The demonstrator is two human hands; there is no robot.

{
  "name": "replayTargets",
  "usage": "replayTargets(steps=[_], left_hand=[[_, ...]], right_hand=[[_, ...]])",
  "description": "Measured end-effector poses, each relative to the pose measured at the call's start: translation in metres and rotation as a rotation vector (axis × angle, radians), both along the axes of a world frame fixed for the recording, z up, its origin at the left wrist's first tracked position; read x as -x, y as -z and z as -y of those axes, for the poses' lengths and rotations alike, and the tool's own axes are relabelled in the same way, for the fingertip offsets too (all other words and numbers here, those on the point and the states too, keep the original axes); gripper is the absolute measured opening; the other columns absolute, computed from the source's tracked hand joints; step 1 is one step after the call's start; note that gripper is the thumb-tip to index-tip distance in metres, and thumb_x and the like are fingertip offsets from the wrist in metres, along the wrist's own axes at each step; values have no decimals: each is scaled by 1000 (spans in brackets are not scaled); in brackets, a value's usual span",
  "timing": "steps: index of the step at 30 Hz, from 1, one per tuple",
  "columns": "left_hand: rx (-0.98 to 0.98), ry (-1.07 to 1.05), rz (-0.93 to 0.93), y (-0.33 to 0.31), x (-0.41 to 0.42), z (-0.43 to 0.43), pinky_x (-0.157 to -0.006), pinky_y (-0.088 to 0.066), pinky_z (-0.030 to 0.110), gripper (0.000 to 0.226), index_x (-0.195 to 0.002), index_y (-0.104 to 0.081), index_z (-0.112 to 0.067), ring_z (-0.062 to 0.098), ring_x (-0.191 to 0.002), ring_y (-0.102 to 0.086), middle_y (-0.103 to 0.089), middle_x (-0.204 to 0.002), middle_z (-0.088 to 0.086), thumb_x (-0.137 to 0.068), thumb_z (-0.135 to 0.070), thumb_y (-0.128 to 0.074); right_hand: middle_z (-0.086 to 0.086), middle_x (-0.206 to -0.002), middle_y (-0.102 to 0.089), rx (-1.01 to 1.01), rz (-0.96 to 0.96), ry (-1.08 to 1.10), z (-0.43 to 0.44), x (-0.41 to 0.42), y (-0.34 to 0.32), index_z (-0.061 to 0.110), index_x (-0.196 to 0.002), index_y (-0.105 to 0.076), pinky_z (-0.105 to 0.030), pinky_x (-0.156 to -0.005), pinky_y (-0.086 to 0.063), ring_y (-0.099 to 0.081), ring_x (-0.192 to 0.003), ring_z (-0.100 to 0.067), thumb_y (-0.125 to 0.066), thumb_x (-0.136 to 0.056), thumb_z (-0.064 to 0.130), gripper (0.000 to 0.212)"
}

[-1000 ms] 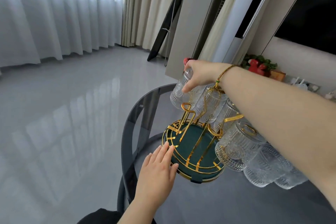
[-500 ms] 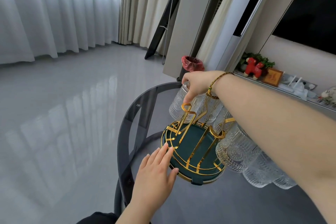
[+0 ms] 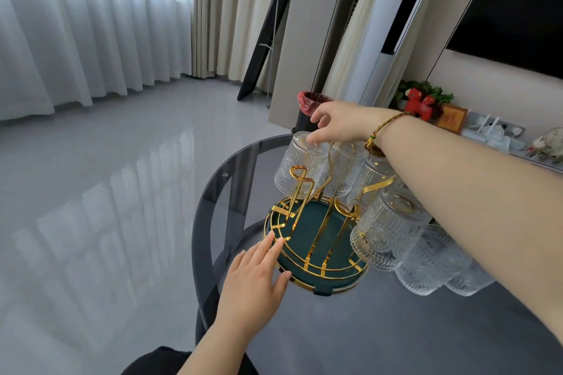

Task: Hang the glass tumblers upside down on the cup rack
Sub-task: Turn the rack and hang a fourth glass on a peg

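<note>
We note a change from half a second ago: the right hand point(image 3: 341, 122), then wrapped over the base of the far-left tumbler point(image 3: 300, 164), now has its fingers spread and loosened, only the fingertips point(image 3: 312, 139) resting on the upturned base. That tumbler hangs inverted on the gold cup rack point(image 3: 307, 222), beside others already hung. The left hand point(image 3: 253, 280) remains flat on the dark glass table point(image 3: 350, 329), fingers extended and ungripped, touching the rack's green tray rim. The right forearm covers part of the rack and several glasses, so we cannot count them. Two tumblers point(image 3: 432, 268) beneath the arm are only partly visible.
</note>
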State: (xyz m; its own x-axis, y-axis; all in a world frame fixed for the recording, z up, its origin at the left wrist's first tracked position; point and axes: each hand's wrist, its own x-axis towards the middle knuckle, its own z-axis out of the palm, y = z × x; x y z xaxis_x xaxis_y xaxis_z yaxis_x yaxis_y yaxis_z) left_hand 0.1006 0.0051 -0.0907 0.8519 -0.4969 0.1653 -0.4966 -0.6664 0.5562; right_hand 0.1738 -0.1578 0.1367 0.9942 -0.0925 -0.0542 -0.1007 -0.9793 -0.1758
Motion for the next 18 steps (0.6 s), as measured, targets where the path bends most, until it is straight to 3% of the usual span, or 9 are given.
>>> replayTargets(steps=[7, 10, 14, 16, 18], left_hand=[[2, 24, -49, -15, 7, -3, -114, -16, 35, 56, -138, -13, -35, 14, -139, -19, -12, -153, -9, -90, -45, -40], [50, -6, -48, -21, 17, -2, -108, -31, 38, 55, -137, -25, -27, 20, -132, -35, -29, -149, -2, -88, -37, -49], [166, -56, 38, -25, 43, 7, -86, -47, 41, 28, -107, -58, -12, 27, -103, -58, -62, -114, 9, -80, -16, -65], [126, 42, 135, -25, 59, 17, -73, -50, 35, 19, -89, -65, -14, 25, -88, -65, -69, -95, 4, -72, -10, -72], [71, 150, 193, -25, 74, 32, -71, -51, 28, 17, -86, -66, -18, 19, -86, -66, -69, -93, -1, -71, -15, -74]], right_hand=[[-3, -117, -57, -188, 171, 51, 22, 72, -21, 16, -119, -49, -23, -76, -38, -49, -96, -14, -58, -80, 34, 44], [-1, -108, -57, -324, 297, 150, 41, 111, -18, 18, -110, -53, -21, -69, -40, -52, -95, -15, -58, -80, 25, 31], [1, -100, -59, -494, 454, 253, 73, 164, 3, 21, -96, -55, -19, -70, -40, -54, -93, -14, -57, -80, 19, 16], [2, -94, -59, -562, 539, 289, 87, 186, 22, 20, -92, -54, -13, -69, -40, -53, -89, -12, -58, -80, 15, 14], [4, -90, -58, -645, 629, 344, 97, 206, 48, 19, -91, -54, -20, -79, -43, -53, -89, -14, -59, -78, 10, 16]])
